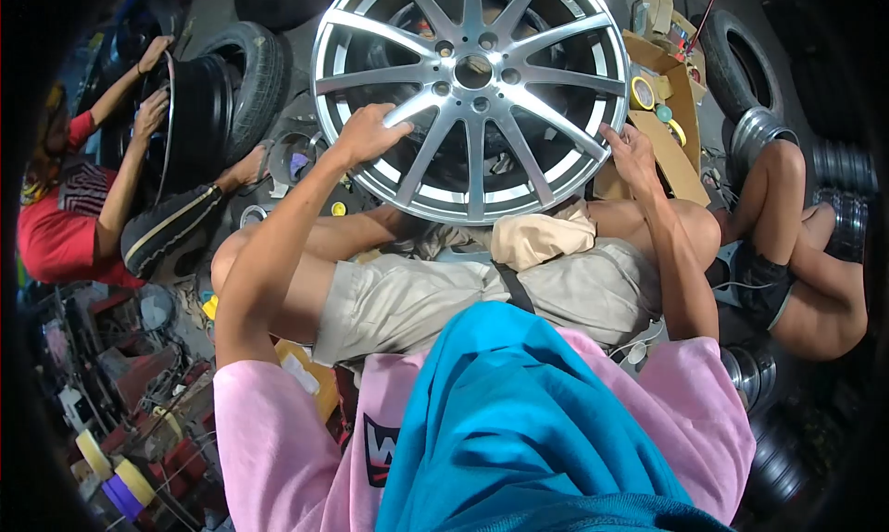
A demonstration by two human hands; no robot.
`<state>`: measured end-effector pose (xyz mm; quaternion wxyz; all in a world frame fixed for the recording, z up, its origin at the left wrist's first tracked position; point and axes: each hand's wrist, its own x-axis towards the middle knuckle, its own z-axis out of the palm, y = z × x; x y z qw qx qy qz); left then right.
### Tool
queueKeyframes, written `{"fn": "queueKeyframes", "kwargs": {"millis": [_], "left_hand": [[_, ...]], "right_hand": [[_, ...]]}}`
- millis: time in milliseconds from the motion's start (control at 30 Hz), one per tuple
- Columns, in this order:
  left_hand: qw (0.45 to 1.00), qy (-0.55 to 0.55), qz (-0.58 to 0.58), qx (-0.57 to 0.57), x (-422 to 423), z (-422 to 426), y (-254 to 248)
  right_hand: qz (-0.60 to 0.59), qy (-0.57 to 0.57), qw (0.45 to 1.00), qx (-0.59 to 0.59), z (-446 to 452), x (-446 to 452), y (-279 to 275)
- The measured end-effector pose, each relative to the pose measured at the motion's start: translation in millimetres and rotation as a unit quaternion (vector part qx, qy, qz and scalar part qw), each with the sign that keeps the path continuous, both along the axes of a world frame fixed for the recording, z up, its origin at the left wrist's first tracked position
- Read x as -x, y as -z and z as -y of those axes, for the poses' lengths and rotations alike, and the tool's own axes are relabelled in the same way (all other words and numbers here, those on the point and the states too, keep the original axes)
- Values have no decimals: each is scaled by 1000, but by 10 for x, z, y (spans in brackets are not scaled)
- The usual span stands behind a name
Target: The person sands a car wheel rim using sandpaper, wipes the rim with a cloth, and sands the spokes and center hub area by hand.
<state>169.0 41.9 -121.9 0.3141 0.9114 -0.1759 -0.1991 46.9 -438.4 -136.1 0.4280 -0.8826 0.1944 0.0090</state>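
A large silver alloy wheel rim [460, 86], with many spokes and a ring of bolt holes, stands tilted in front of my lap, its face towards me. My left hand [370, 134] grips its lower left side, the thumb lying over a spoke. At the right edge, my right hand [631, 157] holds the outer lip between thumb and fingers, some of which are hidden behind it. Below the rim, a crumpled beige cloth [542, 239] rests over my shorts. Dark round shapes, perhaps a tyre, show between the spokes.
Left, a co-worker in a red shirt [69, 240] holds a black rim [202, 101] beside a tyre [257, 87]. Right are a cardboard box [662, 152] with tape rolls, another tyre [741, 64], stacked metal rims [764, 129] and a seated person [778, 245]. Tools clutter the lower left.
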Motion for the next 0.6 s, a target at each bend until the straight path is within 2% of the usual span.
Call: {"fn": "queueKeyframes", "kwargs": {"millis": [100,133,200,267,400,533,600], "left_hand": [[1000,-24,4,-6,158,135,-18],[999,-52,-10,3,219,186,-19],[994,-98,-39,30,393,287,78],[990,-134,-24,41,587,444,99],[982,-161,-88,53,714,553,52],[984,-143,-101,32,676,543,-72],[996,-69,-50,15,644,497,-6]], "right_hand": [[19,19,998,51,156,-194,61],[20,19,998,50,85,-247,-100],[19,69,988,138,-33,-444,-434],[92,52,983,153,163,-671,-288],[93,35,976,192,240,-826,-284],[63,45,979,189,147,-777,-440],[51,61,981,176,54,-717,-571]]}}
